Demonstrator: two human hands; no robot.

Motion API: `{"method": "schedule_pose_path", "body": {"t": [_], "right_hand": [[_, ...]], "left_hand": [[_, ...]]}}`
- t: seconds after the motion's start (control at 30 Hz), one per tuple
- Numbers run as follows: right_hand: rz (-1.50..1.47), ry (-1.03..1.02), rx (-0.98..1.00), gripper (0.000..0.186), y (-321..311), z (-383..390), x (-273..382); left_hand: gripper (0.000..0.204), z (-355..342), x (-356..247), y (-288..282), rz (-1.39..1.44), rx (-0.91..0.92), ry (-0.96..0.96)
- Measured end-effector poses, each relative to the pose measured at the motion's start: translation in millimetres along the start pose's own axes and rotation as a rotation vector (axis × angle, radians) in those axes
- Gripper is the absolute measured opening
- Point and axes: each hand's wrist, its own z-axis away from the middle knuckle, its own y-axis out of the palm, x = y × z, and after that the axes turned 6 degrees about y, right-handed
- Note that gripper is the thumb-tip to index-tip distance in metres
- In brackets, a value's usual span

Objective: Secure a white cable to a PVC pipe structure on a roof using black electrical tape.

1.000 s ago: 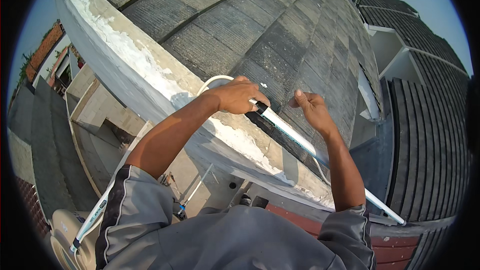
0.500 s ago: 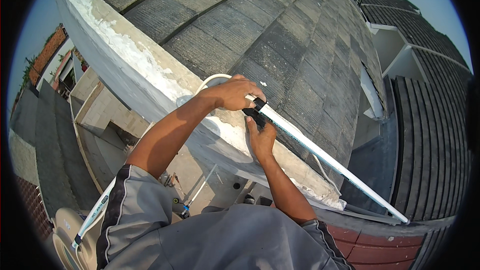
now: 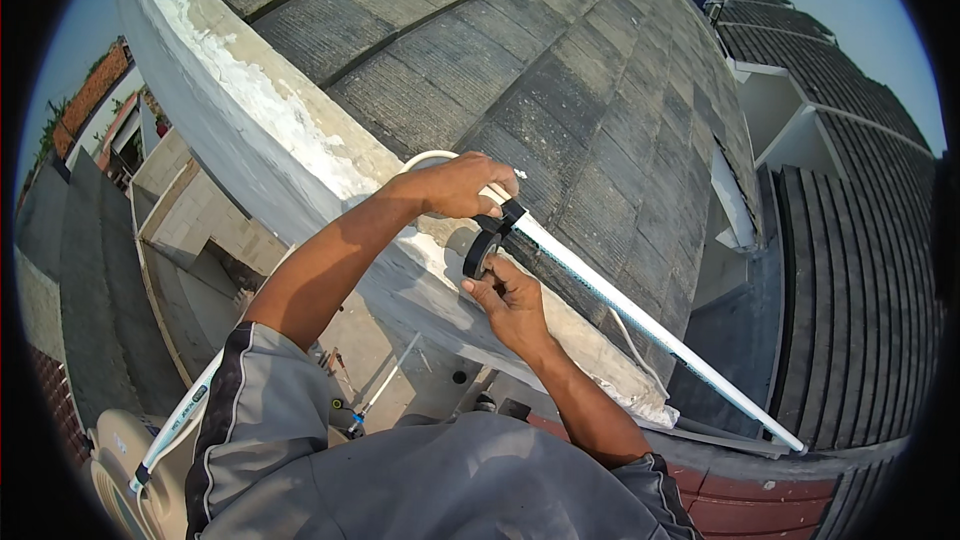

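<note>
My left hand [image 3: 468, 187] is closed around the upper end of a long white pipe [image 3: 645, 318] that slopes down to the right across the roof edge. Just past its fingers, a band of black tape [image 3: 513, 212] wraps the pipe. Below that band, my right hand [image 3: 515, 308] grips a roll of black tape [image 3: 480, 255], with a strip seeming to run from the roll up to the pipe. A white cable [image 3: 430, 156] curves out behind my left hand.
Dark roof tiles [image 3: 430, 65] rise beyond a ledge [image 3: 290, 120] patched with white coating. Another white pipe length [image 3: 180, 425] shows beside a beige tank [image 3: 110, 440] at lower left. Far below the ledge lies a concrete floor [image 3: 400, 340]. Ribbed dark roofing [image 3: 850, 290] stands at right.
My right hand has pulled the tape roll down and left, away from the pipe, turning it so its round side shows. My left hand keeps its grip on the pipe.
</note>
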Motion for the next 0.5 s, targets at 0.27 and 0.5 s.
{"method": "schedule_pose_path", "body": {"t": [0.27,0.5], "right_hand": [[0.019,0.130,0.277,0.049,-78.9,-139.3,50.2],[-0.195,0.475,0.385,0.043,-97.5,-184.9,-12.2]], "left_hand": [[0.046,17.3,25.5,13.4,-0.323,-0.350,0.062],[0.051,21.8,21.3,21.1,-0.238,-0.413,0.034]]}}
